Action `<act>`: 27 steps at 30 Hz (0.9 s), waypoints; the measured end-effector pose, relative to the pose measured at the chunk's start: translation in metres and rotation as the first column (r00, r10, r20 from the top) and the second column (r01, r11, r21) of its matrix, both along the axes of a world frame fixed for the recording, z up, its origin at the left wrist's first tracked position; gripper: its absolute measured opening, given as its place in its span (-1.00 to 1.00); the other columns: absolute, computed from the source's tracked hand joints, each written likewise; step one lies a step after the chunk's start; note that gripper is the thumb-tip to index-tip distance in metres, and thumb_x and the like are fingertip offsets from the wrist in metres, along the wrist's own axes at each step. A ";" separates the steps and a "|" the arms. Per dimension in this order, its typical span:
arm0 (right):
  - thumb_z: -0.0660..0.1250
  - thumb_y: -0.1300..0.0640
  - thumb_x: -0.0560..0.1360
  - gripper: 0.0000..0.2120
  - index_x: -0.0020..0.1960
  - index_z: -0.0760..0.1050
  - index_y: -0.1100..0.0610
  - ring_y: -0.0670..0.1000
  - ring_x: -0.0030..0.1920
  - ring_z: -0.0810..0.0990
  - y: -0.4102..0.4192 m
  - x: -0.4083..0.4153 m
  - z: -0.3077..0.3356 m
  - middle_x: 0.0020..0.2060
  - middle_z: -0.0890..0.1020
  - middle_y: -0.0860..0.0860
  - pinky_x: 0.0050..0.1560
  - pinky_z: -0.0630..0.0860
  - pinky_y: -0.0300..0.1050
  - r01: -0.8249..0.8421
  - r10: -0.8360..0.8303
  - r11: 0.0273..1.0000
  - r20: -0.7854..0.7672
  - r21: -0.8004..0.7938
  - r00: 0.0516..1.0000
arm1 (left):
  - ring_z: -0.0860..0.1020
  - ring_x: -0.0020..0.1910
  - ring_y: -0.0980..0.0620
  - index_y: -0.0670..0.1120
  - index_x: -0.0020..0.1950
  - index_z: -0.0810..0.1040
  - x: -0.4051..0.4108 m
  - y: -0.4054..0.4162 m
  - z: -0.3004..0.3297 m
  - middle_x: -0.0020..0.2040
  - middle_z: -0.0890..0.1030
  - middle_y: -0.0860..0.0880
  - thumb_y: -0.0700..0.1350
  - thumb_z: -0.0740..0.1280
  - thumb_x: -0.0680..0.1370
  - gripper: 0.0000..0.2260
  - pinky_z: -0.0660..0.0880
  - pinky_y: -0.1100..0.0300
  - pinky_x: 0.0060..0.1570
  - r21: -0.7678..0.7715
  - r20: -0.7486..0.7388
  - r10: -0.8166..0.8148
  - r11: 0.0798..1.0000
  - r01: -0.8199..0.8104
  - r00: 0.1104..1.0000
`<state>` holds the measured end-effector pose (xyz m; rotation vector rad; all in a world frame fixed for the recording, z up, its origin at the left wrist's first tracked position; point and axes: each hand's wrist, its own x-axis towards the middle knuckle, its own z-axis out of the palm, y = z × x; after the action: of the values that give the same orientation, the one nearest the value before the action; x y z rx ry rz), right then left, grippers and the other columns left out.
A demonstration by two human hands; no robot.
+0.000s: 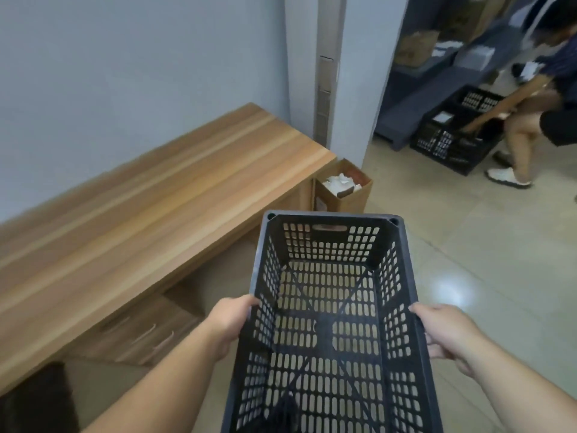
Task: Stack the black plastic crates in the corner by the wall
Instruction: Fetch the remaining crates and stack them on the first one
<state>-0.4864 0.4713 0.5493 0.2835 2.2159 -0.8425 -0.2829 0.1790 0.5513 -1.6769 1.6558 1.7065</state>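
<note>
Black crate (331, 307) gripped at both long sides by left hand (229, 323) and right hand (443, 332), above tiled floor (468, 260), beside wooden desk (140, 207).

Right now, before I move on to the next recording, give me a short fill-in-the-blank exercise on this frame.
1. The left hand and right hand hold one black ______ by its long sides.
2. The crate they carry is ______ inside.
3. The cardboard box stands on the floor at the end of the wooden ______.
4. Another person in the far room reaches into a ______ crate.

Missing words: crate; empty; table; black
</note>
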 end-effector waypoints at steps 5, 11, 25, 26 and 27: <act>0.28 -0.03 0.60 -0.65 0.08 0.62 0.26 0.21 -0.25 0.79 -0.046 0.027 0.039 -0.21 0.78 0.17 -0.14 0.74 0.22 -0.252 0.251 0.968 -0.038 -0.008 0.967 | 0.67 0.08 -0.16 -0.10 0.01 0.63 0.071 0.002 0.027 0.03 0.72 -0.15 0.00 0.32 0.65 -0.80 0.51 -0.19 0.34 -0.040 -0.049 0.228 0.972 -0.230 0.972; 0.30 0.01 0.62 -0.70 0.00 0.63 0.24 0.22 -0.18 0.76 -0.117 0.073 0.067 -0.18 0.76 0.19 -0.21 0.74 0.10 -0.430 0.426 0.901 -0.081 -0.047 0.901 | 0.65 0.07 -0.13 -0.08 0.07 0.61 0.171 -0.005 0.052 0.05 0.71 -0.11 0.01 0.30 0.66 -0.82 0.49 -0.19 0.35 -0.076 -0.112 0.442 0.889 -0.451 0.890; 0.31 0.00 0.64 -0.66 0.02 0.60 0.30 0.22 -0.30 0.71 -0.278 0.298 0.133 -0.18 0.70 0.25 -0.34 0.67 -0.01 -0.776 0.765 0.625 -0.131 -0.083 0.630 | 0.76 0.03 -0.19 -0.18 0.15 0.69 0.463 -0.035 0.098 -0.09 0.80 -0.13 0.01 0.35 0.57 -0.69 0.63 -0.12 0.23 -0.130 -0.174 0.747 0.629 -0.767 0.642; 0.30 0.00 0.64 -0.65 0.00 0.61 0.31 0.21 -0.30 0.69 -0.286 0.317 0.138 -0.20 0.69 0.24 -0.33 0.66 -0.01 -0.795 0.784 0.602 -0.138 -0.074 0.606 | 0.76 0.03 -0.20 -0.19 0.14 0.70 0.483 -0.038 0.105 -0.11 0.80 -0.12 0.00 0.35 0.57 -0.69 0.64 -0.07 0.20 -0.139 -0.179 0.756 0.614 -0.777 0.630; 0.30 0.00 0.65 -0.64 -0.01 0.61 0.32 0.21 -0.29 0.68 -0.294 0.335 0.143 -0.19 0.69 0.26 -0.32 0.65 -0.01 -0.809 0.796 0.584 -0.150 -0.066 0.587 | 0.76 0.00 -0.20 -0.20 0.13 0.70 0.502 -0.041 0.111 -0.15 0.79 -0.10 -0.01 0.35 0.58 -0.70 0.63 -0.02 0.11 -0.150 -0.189 0.763 0.600 -0.786 0.618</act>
<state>-0.1511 0.1776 0.6926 -0.8252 2.0260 -0.4625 0.2195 0.1380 0.6624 -2.7623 1.2208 2.0148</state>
